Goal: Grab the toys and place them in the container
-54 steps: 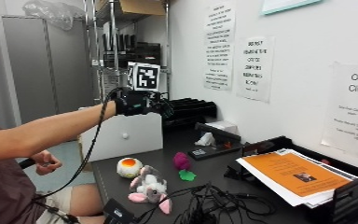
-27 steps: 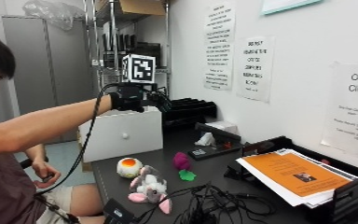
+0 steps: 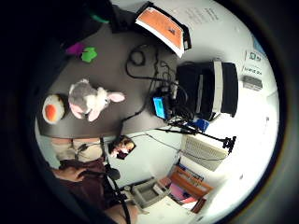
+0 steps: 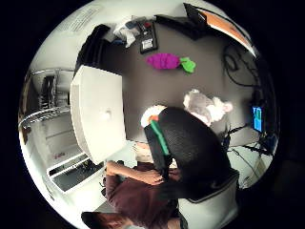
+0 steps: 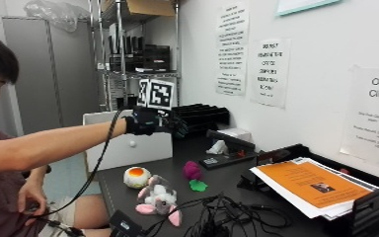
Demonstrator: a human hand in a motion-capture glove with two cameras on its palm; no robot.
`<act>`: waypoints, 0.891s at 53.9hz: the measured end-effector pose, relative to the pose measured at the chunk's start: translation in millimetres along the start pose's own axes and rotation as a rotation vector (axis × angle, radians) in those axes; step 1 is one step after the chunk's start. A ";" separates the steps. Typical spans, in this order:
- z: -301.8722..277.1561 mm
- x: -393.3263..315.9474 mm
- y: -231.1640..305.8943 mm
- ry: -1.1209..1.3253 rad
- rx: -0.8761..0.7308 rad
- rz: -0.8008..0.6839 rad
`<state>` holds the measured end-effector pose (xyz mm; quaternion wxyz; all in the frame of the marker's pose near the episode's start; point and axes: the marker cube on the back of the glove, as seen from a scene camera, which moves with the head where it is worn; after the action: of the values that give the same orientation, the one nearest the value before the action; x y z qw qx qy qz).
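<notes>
hovering high above the dark table [image 5: 235,185], arm stretched out level: the gloved right hand [image 5: 155,123], fingers hanging slack and spread, grasping nothing. lying on the table well below it, three toys in a loose cluster near the front edge: a round white ball toy with an orange patch [image 5: 137,177], sitting just beside a grey plush rabbit with pink ears and feet [image 5: 158,198], and a little farther back a magenta plush with a green leafy end [image 5: 193,174], resting apart from the other two. standing at the table's far end, beyond the toys and roughly under the hand: a white box-like container [image 5: 132,146], seen from above in the thumb side palm view as a pale rectangular block [image 4: 97,113] beside the table edge. lying along the wall side: a black tray holding papers with an orange sheet on top [image 5: 311,185], and sprawling across the near part of the table, a tangle of black cables [image 5: 229,217]. resting low by the lap: the bare other hand [image 5: 30,198].
</notes>
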<state>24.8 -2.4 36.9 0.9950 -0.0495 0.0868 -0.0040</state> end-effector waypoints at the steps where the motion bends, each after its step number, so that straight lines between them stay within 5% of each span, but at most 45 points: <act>1: 4.2 0.0 -1.4 -0.003 -0.003 -0.001; 25: 191.9 -4.2 -23.3 -0.119 -0.167 -0.055; 48: 217.6 -13.1 -31.7 -0.159 0.219 -0.043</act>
<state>49.6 -12.4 255.5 0.9979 0.0572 0.0059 -0.0310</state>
